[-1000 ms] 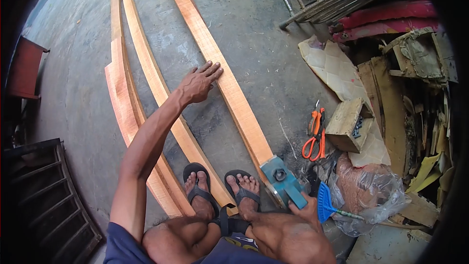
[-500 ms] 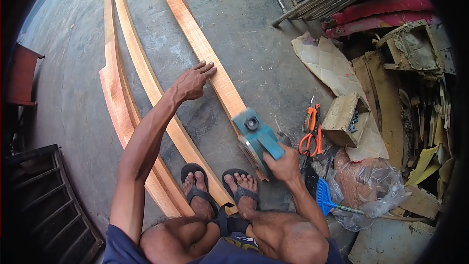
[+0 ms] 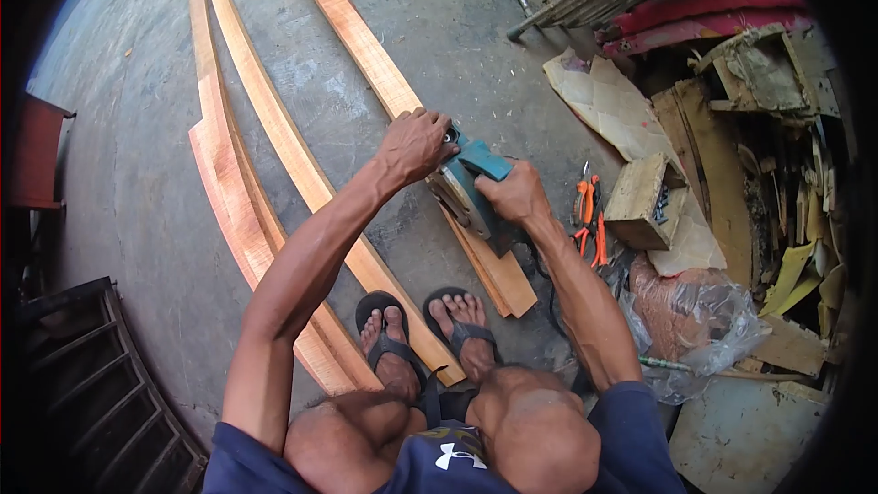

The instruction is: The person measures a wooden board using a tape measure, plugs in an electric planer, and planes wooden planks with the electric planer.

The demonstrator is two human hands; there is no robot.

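Observation:
A teal electric hand planer (image 3: 480,160) sits on a long wooden plank (image 3: 361,41), partway along it. My right hand (image 3: 517,194) is wrapped round the planer's rear handle. At the tool's front end, my left hand (image 3: 413,144) is closed over the knob, which it mostly hides. The plank's far end and its near end (image 3: 512,288) both show beyond the tool. Left of it lie more wooden strips: one long curved strip (image 3: 274,133) and a darker pair (image 3: 219,155) beside it.
Orange-handled pliers (image 3: 585,210) lie to the right, beside a wooden box (image 3: 640,206) of small metal pieces. A plastic bag (image 3: 690,306) and scrap wood (image 3: 709,165) fill the right side. A metal rack (image 3: 594,0) stands at the back, a dark slatted frame (image 3: 87,370) at lower left.
The planer has moved up and away along the plank in my right hand, uncovering the near end. My left hand has left the plank's surface and taken hold of the planer's front knob.

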